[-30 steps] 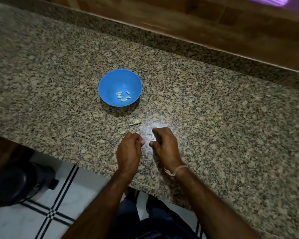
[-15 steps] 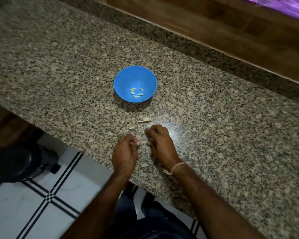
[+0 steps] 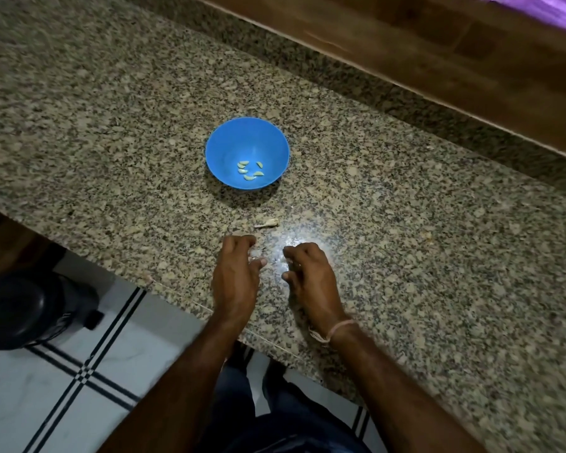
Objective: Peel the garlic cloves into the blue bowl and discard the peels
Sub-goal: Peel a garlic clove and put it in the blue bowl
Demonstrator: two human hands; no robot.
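Nearest the camera, dark trousers show over a white floor crossed by black stripes, with a black object (too dim to name) standing on it at the left. Both forearms reach up over the near edge of the speckled counter. The left hand lies knuckles-up with its fingers curled inward and its thumb pointing toward the other hand. A pale blur sits by the thumb tip, and I cannot tell whether the hand pinches anything. The right hand, with a thread bracelet on its wrist, is just beside it. Its fingers are curled too, its forefinger and thumb are turned toward the left hand, and what they hold, if anything, is hidden. A gap of glare-lit counter separates the two hands. Just beyond their fingertips, touching neither, a scrap of peel lies on the counter. Farther on, well apart from both hands, the bowl stands upright with a few peeled cloves loose on its bottom. Behind it the counter rises into a ledge, then a wooden panel.
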